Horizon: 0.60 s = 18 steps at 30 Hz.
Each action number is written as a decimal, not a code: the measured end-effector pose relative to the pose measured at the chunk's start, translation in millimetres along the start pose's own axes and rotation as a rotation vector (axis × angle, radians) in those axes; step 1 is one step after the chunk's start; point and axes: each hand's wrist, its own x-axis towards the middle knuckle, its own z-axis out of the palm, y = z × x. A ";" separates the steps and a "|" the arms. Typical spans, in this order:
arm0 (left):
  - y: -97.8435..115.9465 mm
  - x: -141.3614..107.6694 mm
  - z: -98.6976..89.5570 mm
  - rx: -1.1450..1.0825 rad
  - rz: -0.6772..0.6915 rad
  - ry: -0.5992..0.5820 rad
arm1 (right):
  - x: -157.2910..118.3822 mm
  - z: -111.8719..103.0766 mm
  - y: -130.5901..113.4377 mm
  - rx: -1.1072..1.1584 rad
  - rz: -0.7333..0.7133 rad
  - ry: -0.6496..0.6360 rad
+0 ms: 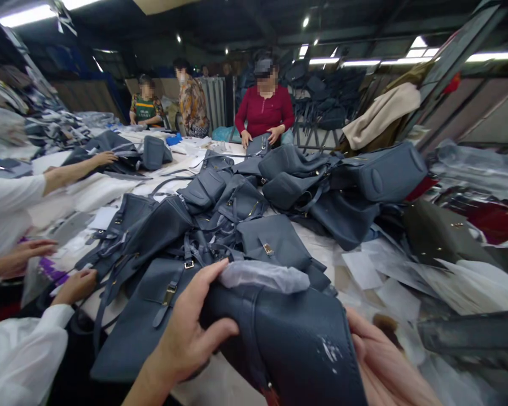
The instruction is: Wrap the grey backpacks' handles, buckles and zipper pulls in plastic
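A dark blue leather bag is held up close to the camera, with pale scuffs on its surface and a strap running down it. My left hand grips its left side, thumb on the front. At its right edge, my right hand holds the bag from behind, its fingertips partly hidden. A bundle in cloudy plastic wrap lies along the bag's top edge, touching my left fingertips. Just beyond, a flap bag with a gold buckle rests on the pile.
Many similar bags cover the table. Co-workers' hands and white sleeves reach in from the left. Across the table, a person in a red top handles a bag. Paper sheets and an olive bag lie at right.
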 end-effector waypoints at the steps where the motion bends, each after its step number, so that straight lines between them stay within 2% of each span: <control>1: -1.8 8.1 3.0 0.034 -0.010 -0.005 | 0.6 -4.8 0.5 -0.012 -0.002 -0.011; 3: -11.6 21.7 20.8 0.070 -0.017 -0.031 | 8.1 -18.5 -0.7 -0.095 -0.055 -0.001; 5: -26.9 31.4 50.7 0.109 -0.036 -0.083 | 20.8 -36.2 -6.1 -0.216 -0.154 0.056; 8: -48.0 39.2 99.1 0.236 -0.086 -0.208 | 37.2 -65.3 -17.2 -0.307 -0.384 0.220; 10: -54.4 42.1 122.5 0.262 -0.084 -0.263 | 39.5 -81.1 -20.7 -0.303 -0.508 0.303; 12: -55.1 44.7 136.1 0.263 -0.069 -0.294 | 34.9 -91.1 -18.2 -0.274 -0.603 0.332; 15: -53.5 48.7 144.2 0.274 -0.063 -0.317 | 23.7 -97.3 -6.4 -0.280 -0.717 0.346; 18: -55.1 51.3 148.4 0.285 -0.065 -0.324 | 17.2 -102.3 4.4 -0.397 -0.617 0.348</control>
